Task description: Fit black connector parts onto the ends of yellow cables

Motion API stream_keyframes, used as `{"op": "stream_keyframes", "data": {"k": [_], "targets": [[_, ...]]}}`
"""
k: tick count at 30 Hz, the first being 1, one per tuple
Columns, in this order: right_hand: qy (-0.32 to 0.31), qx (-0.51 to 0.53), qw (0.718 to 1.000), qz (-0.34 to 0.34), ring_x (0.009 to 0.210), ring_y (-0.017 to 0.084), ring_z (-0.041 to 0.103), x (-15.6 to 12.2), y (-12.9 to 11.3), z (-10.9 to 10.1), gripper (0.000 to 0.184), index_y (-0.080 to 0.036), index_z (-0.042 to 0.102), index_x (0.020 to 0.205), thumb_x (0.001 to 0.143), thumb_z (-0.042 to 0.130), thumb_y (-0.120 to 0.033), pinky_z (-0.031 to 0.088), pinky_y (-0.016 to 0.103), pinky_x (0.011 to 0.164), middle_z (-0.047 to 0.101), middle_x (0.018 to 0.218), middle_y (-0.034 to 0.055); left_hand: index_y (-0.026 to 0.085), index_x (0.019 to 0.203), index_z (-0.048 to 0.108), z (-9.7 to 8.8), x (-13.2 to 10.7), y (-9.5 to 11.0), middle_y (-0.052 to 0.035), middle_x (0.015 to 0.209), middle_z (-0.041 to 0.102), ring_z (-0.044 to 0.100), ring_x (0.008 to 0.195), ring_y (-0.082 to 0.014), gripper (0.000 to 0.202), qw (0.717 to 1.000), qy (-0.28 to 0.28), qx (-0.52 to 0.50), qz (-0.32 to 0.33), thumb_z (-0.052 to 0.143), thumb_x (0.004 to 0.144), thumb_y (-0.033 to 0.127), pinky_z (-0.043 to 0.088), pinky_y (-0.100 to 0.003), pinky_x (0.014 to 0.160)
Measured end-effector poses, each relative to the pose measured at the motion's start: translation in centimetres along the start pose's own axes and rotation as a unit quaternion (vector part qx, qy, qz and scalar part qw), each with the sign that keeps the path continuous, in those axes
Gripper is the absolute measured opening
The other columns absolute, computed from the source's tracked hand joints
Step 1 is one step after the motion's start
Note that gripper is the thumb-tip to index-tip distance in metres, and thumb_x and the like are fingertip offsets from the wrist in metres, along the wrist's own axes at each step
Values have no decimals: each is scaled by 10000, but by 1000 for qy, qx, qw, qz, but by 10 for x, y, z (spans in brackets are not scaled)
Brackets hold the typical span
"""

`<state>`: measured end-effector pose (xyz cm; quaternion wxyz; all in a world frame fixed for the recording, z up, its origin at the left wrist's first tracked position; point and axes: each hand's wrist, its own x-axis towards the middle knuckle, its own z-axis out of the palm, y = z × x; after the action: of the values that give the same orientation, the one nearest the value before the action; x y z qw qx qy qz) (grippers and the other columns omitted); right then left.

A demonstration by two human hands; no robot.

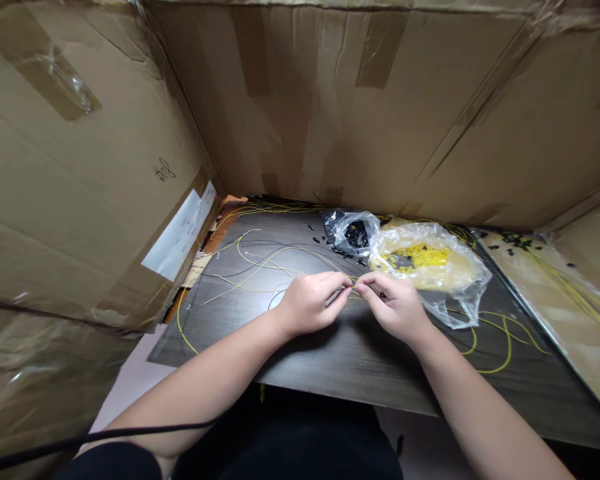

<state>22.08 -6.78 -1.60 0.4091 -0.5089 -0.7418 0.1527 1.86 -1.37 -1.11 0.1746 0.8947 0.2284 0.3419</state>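
Observation:
My left hand (311,301) and my right hand (393,304) meet fingertip to fingertip above the middle of a dark wooden table (330,363). Both are closed in a pinch on a thin yellow wire (260,263) that trails off to the left over the table. A tiny dark piece shows beside my right fingertips, too small to name. Just behind my right hand lies a clear plastic bag of small yellow parts (423,261). A smaller clear bag of small black parts (354,233) lies farther back.
Tall cardboard walls (330,100) enclose the table at the back and left. Loose yellow wires (500,333) loop at the right. Scattered black bits lie near the bags. A cardboard sheet (555,287) with more wires lies at the right. A black cable (80,441) crosses my lap.

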Motion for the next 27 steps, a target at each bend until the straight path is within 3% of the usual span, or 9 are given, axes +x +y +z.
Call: {"op": "stream_keyframes", "data": {"k": [5, 8, 12, 18, 23, 27], "targets": [[-11, 19, 1000, 5, 531, 115, 454, 0, -1, -2, 166, -195, 644, 907, 979, 554, -316, 356, 254, 539, 537, 615, -19, 166, 937, 683, 0, 0, 0, 5, 690, 651, 543, 581, -92, 163, 1000, 23, -11, 17, 538, 952, 239, 378, -218, 568], [-16, 64, 997, 27, 554, 119, 465, 0, -1, -4, 177, -195, 635, 894, 976, 565, -335, 343, 258, 543, 560, 648, -6, 158, 889, 696, -2, 2, 3, 39, 577, 548, 452, 507, -70, 162, 997, 42, -63, -14, 571, 933, 251, 340, -207, 526], [-13, 153, 985, 73, 538, 105, 399, -1, 0, -7, 189, -197, 620, 872, 966, 589, -358, 310, 247, 520, 478, 612, -29, 141, 851, 703, -2, 3, 7, 78, 510, 390, 340, 470, -54, 162, 987, 46, -147, -55, 608, 908, 260, 299, -204, 505], [11, 267, 956, 124, 498, 82, 359, -1, 8, -8, 182, -205, 653, 996, 945, 633, -379, 286, 228, 485, 472, 610, -46, 122, 827, 704, -3, 4, 10, 83, 517, 359, 298, 468, -48, 190, 957, 25, -258, -127, 638, 884, 291, 261, -204, 481], [-20, 239, 965, 109, 553, 104, 425, 1, 5, -5, 209, -190, 706, 962, 896, 691, -389, 322, 237, 511, 524, 630, -15, 115, 852, 713, -6, 5, 11, 82, 519, 347, 294, 471, -52, 222, 939, 12, -303, -162, 646, 879, 325, 247, -207, 473], [-18, 209, 974, 83, 499, 89, 341, 0, 0, -3, 198, -194, 717, 981, 896, 689, -370, 261, 235, 479, 404, 558, -54, 118, 845, 705, -6, 5, 11, 80, 525, 354, 300, 476, -54, 209, 943, 20, -294, -157, 641, 875, 315, 256, -207, 478]]}}
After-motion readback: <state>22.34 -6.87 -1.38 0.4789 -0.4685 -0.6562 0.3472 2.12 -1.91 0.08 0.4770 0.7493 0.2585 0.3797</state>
